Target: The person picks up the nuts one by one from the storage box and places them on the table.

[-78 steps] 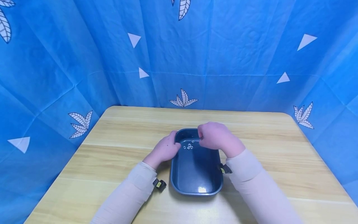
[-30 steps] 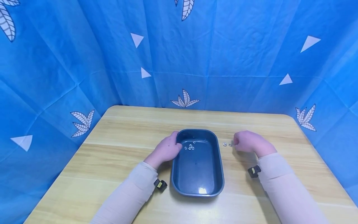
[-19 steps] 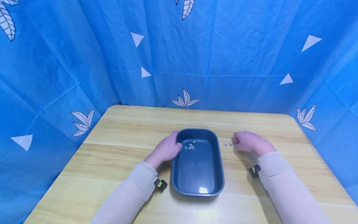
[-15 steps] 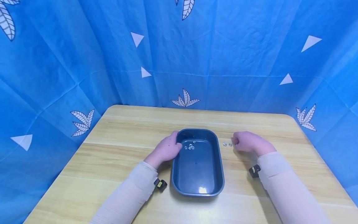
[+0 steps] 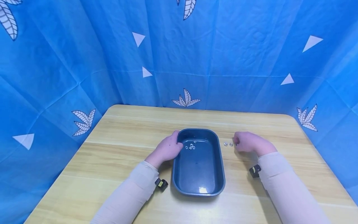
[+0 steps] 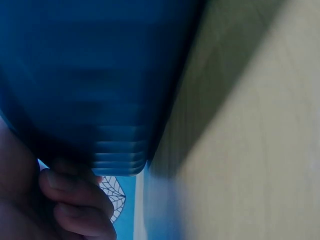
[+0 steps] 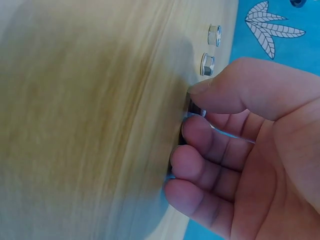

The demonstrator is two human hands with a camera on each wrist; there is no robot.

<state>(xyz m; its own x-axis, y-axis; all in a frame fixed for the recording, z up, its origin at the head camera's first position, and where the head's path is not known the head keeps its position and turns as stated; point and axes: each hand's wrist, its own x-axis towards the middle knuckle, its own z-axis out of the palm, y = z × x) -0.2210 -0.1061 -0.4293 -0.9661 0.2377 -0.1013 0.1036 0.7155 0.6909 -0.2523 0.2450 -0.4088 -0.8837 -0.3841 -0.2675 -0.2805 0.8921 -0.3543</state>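
Observation:
A dark blue plastic tray [image 5: 196,179] sits on the table with several small metal nuts [image 5: 191,147] at its far end. My left hand [image 5: 167,147] grips the tray's left rim, thumb over the edge; in the left wrist view its curled fingers [image 6: 80,200] lie outside against the wall. Right of the tray, my right hand [image 5: 249,143] is down at the tabletop. The right wrist view shows its thumb and index finger pinching a nut [image 7: 198,109], mostly hidden between them. Two more nuts, a nearer one [image 7: 207,65] and a farther one [image 7: 214,35], stand beside the thumb.
The wood-grain table [image 5: 120,133] reaches back to a blue curtain [image 5: 237,56] printed with white leaves and triangles. Small black wrist cameras hang under both sleeves, the left camera [image 5: 162,184] close to the tray's left wall.
My right hand has gone from above the tray's far right side to the nuts on the table at the right, where it stays. The left hand keeps its hold on the tray.

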